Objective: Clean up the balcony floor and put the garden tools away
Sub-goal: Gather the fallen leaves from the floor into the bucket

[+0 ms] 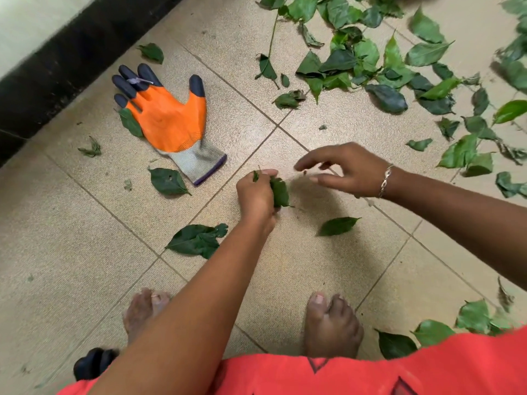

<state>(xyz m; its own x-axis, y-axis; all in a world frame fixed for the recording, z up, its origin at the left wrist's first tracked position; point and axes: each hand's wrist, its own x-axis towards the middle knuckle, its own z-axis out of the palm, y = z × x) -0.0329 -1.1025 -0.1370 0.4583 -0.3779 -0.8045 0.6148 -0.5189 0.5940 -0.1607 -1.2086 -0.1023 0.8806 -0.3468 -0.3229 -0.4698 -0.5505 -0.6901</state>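
Note:
Green leaves lie scattered over the beige tiled balcony floor (71, 223), thickest in a pile (370, 61) at the upper right. My left hand (256, 195) grips a small bunch of picked-up leaves (279, 192) just above the floor at the centre. My right hand (342, 169) hovers beside it to the right, fingers spread and loosely curved, holding nothing; it is slightly blurred. An orange garden glove (168, 115) with black fingertips and a grey cuff lies palm up on the tiles to the upper left.
Single leaves lie near my hands: a large one (196, 240) below the left hand and one (338, 226) to its right. Another leaf (166, 181) sits by the glove cuff. A black skirting edge (57, 69) runs along the upper left. My bare feet (330, 323) stand below. A dark object (92, 362) shows at the bottom left.

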